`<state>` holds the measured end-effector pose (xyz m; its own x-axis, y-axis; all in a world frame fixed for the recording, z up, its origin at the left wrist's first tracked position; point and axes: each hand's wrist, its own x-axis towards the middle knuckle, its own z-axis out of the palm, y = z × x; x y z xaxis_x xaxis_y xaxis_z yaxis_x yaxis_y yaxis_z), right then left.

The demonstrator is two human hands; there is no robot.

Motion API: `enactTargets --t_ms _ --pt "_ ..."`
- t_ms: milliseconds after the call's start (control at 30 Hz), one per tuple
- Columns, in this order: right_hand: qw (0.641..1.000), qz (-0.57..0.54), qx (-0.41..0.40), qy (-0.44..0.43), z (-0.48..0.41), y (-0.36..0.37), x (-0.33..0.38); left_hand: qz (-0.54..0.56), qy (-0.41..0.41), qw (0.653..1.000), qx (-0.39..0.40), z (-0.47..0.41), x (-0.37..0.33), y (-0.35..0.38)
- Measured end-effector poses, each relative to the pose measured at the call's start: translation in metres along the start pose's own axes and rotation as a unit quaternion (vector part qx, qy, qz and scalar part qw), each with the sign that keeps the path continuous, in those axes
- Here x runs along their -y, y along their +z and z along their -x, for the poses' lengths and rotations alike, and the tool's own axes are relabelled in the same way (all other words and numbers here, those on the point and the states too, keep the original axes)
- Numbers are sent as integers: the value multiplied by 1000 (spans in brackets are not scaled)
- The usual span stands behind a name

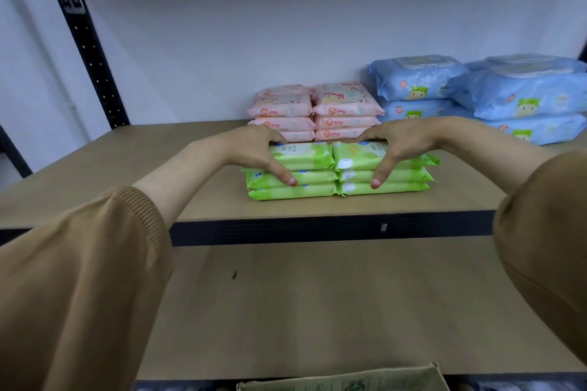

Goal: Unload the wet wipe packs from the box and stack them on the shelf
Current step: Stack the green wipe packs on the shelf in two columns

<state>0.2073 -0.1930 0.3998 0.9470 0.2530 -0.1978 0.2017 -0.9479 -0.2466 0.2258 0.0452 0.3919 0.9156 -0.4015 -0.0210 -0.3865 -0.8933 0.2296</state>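
Note:
Two side-by-side stacks of green wet wipe packs stand on the upper shelf board (127,174), near its front edge. My left hand (254,149) grips the left green stack (305,168), thumb down its front face and fingers over the back. In the same way, my right hand (400,140) grips the right green stack (355,152). The tops of both stacks are partly hidden by my hands. A cardboard box (343,382) shows only its upper flap at the bottom edge of the view.
Pink wipe packs (343,105) are stacked in two columns right behind the green ones. Larger blue packs (521,98) are piled at the back right. A dark perforated upright (85,41) stands at the left. A lower shelf board (317,301) lies below.

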Motion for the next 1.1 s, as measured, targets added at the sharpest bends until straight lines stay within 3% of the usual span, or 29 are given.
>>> enactTargets --t_ms 533,667,833,1100 --pt "999 -46 19 -12 4 -2 -4 50 -5 999 -16 1 -2 4" --pt "995 -69 -65 -34 20 -1 -3 47 15 994 -102 11 -12 1" --pt "977 -10 -208 -48 50 -5 3 -12 60 980 -187 30 -41 -10" --pt "960 37 -278 -10 116 22 -7 -34 124 977 -172 70 -103 21"
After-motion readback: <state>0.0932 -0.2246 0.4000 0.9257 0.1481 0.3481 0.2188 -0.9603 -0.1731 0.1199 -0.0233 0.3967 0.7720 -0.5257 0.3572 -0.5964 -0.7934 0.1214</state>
